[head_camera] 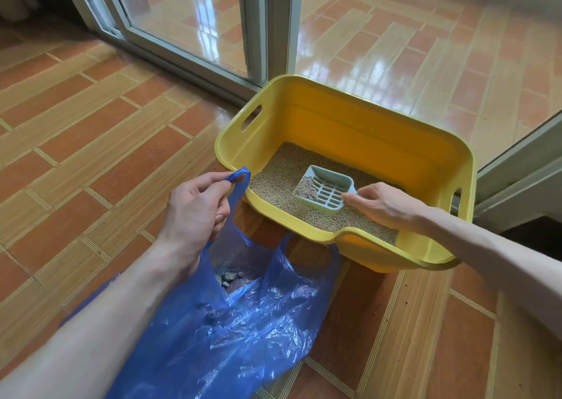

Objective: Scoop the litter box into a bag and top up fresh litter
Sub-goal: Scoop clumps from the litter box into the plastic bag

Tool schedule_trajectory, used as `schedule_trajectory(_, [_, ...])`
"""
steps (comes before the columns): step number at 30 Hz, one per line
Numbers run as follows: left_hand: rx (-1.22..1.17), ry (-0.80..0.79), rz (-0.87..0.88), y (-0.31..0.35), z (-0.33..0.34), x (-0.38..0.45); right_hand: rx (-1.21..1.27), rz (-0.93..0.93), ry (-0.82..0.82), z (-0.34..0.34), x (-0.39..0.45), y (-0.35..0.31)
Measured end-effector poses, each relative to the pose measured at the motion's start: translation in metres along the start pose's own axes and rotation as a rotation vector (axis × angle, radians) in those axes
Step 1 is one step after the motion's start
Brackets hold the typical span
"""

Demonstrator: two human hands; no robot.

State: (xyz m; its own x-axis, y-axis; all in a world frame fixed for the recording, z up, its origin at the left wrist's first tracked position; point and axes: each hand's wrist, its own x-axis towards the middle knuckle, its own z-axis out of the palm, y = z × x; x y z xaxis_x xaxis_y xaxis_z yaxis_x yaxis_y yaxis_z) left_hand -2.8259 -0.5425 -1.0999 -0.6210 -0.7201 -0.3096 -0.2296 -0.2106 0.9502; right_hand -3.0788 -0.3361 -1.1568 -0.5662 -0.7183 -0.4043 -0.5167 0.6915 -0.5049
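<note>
**Room around the yellow box**

I am looking at open tiled floor (91, 143) spreading wide on my left, with nothing standing on it. The litter box (380, 143) is open on top, but its tall yellow walls are closing in the far and right sides; only the low front lip is letting my right hand (383, 203) reach in. The scoop (325, 190) is taking up the middle of the litter. The blue bag (243, 322) is crowding the floor just before the box, held up by my left hand (194, 213). Glass door frames (267, 27) are blocking behind.
</note>
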Motion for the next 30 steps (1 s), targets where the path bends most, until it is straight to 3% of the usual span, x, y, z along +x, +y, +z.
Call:
schedule_trajectory(7, [0.003,-0.001,0.001,0.0006,0.0009,0.0001,0.101,-0.023,-0.003,-0.0032,-0.0082,0.0073])
schedule_trajectory(30, [0.003,0.0,0.017,0.0009,0.0001,-0.0021,0.021,0.021,0.108,0.0045,-0.0031,0.0058])
